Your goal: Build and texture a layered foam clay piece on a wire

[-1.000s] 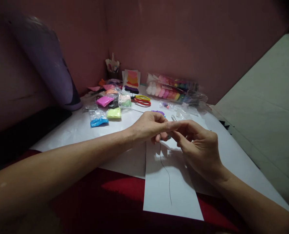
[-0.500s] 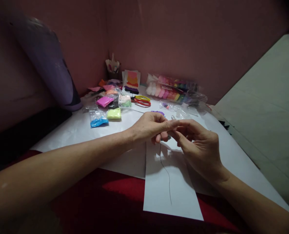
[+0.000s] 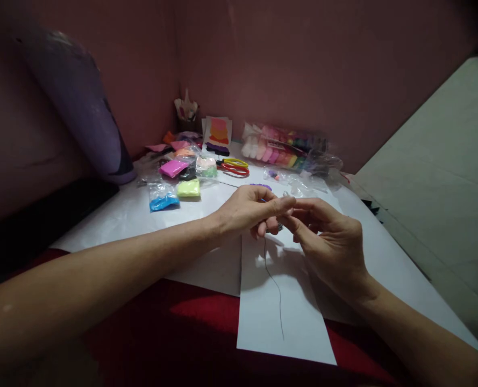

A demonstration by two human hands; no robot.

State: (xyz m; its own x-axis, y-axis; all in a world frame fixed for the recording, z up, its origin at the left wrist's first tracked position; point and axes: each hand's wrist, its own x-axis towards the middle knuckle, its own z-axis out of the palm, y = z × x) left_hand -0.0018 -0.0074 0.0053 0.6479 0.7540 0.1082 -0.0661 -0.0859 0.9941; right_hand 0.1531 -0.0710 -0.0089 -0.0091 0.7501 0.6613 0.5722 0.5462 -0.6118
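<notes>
- Forward slightly, left hand (image 3: 247,212) fingertips have crept over right hand (image 3: 331,244) fingertips.
- Left grip pinches thin dark thread (image 3: 277,290), which trails onto white paper sheet (image 3: 263,322).
- Right grip meets it; whether closed, cannot tell.

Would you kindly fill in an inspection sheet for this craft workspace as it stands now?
Surface: white paper sheets laid over a red cloth.
Job's things: a thin dark strand hangs from the fingertips down onto the paper; a small item pinched there is too small to tell.
Clutter: blue packet, yellow-green packet and pink packet at the far left; red and yellow loops; multicolour clay pack by the wall; layered card.
Grippers: left hand fingers shut on the strand's top; right hand fingers touch them, grip unclear.
Cables: nothing seen.
Surroundings: pink wall, purple cushion at left, pale surface at right.
</notes>
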